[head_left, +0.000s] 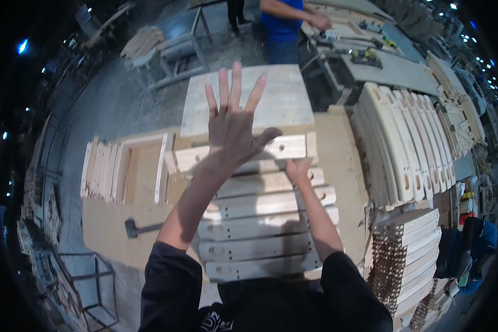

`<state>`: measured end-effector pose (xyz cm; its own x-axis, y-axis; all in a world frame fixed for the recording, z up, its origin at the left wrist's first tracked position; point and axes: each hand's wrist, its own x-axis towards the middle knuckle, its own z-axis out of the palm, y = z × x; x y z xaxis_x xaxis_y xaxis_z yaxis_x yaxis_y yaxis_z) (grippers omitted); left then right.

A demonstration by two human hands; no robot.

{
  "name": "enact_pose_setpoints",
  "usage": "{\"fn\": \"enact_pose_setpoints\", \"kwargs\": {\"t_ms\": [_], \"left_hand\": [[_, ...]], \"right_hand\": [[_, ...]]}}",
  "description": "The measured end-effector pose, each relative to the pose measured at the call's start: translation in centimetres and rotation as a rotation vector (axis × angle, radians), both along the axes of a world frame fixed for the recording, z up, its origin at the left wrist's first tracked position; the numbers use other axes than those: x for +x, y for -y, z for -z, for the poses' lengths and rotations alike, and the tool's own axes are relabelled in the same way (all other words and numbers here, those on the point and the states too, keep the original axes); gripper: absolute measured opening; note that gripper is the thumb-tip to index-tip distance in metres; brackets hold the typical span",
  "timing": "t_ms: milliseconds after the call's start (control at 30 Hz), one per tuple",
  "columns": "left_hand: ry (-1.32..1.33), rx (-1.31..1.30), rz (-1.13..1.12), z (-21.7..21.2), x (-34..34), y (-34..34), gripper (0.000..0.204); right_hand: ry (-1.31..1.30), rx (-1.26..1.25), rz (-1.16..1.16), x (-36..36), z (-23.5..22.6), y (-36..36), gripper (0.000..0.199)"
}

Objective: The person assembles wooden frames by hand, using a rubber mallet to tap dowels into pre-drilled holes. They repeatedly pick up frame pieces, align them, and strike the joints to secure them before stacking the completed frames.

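Note:
My left hand [232, 130] is raised with its fingers spread wide, holding nothing. Behind it in the picture is a pale flat wooden panel [285, 91]. Across the table lies a light wooden board with round holes [293, 147], and short wooden pieces stand at its two ends. My left wrist hides part of this board. At the board's near right edge, my right hand [299, 170] grips it with thumb and fingers apart; some fingertips are out of sight. Nearer to me, several slotted wooden boards [254, 228] lie side by side in a row, partly shaded by my arms.
A black-headed hammer [131, 228] lies on the table at left, below upright wooden frame pieces [102, 169]. Stacks of slotted boards [395, 144] and slats [412, 260] stand at right. A person in blue [282, 25] works at a far bench with power tools [365, 57].

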<state>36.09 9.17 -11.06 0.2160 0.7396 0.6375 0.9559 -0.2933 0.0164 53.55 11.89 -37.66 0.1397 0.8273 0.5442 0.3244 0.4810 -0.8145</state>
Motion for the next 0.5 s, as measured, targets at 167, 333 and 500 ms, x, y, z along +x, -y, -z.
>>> {"fn": "enact_pose_setpoints", "kwargs": {"t_ms": [167,333,500], "left_hand": [[1.708,-0.417,0.278,7.4,-10.7,8.7,0.05],[1.078,-0.036,-0.16,13.9,-15.2,4.7,0.044],[1.365,-0.429,0.007,21.2,-16.5,-4.5,0.034]], "right_hand": [[-0.045,0.08,-0.034,-1.2,-2.6,-0.7,0.018],[0.017,-0.293,0.011,-2.6,-5.8,-7.0,0.017],[0.038,-0.416,0.012,-4.1,-5.7,-11.5,0.025]]}}
